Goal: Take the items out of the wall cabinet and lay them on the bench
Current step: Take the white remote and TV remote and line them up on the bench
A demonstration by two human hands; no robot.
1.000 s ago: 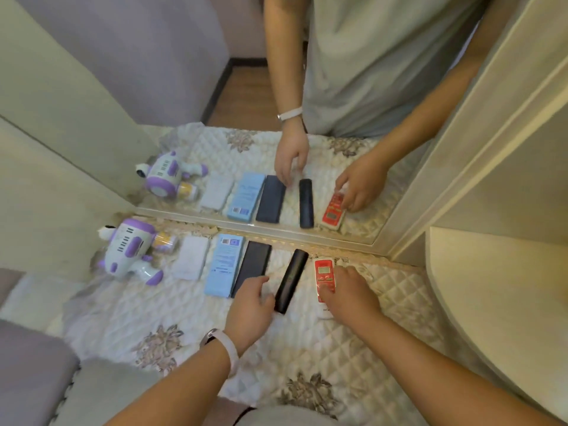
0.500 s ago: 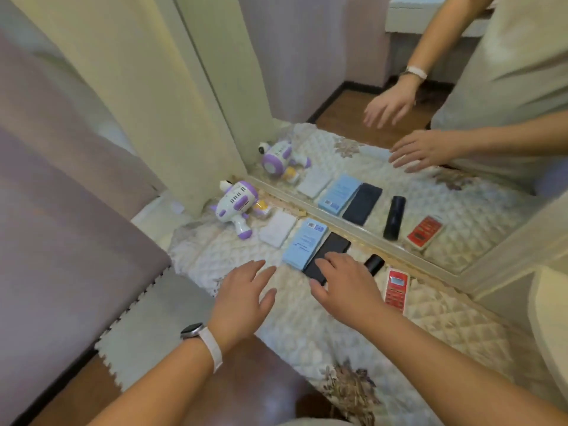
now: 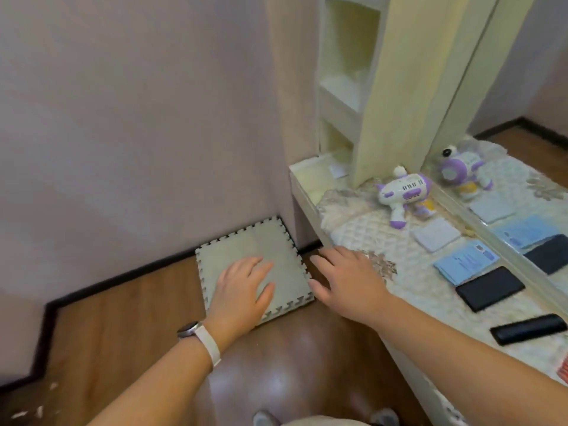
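Hands come first: left hand (image 3: 242, 290) and right hand (image 3: 347, 279) hang spread, each grip holding nothing, just off the bench (image 3: 310, 210) edge. Beyond them, a toy gun (image 3: 402, 192), white pad (image 3: 436, 234), blue booklet (image 3: 465, 263), black case (image 3: 490, 292) and black bar (image 3: 528, 329) lie on it. Farther, open shelves (image 3: 347, 84) look bare; another fetch seems next.

Both hands off the row of items now: left hand (image 3: 242, 290) empty over the foam mat (image 3: 246, 250), right hand (image 3: 347, 281) empty at the bench's (image 3: 310, 207) front edge. View swung left
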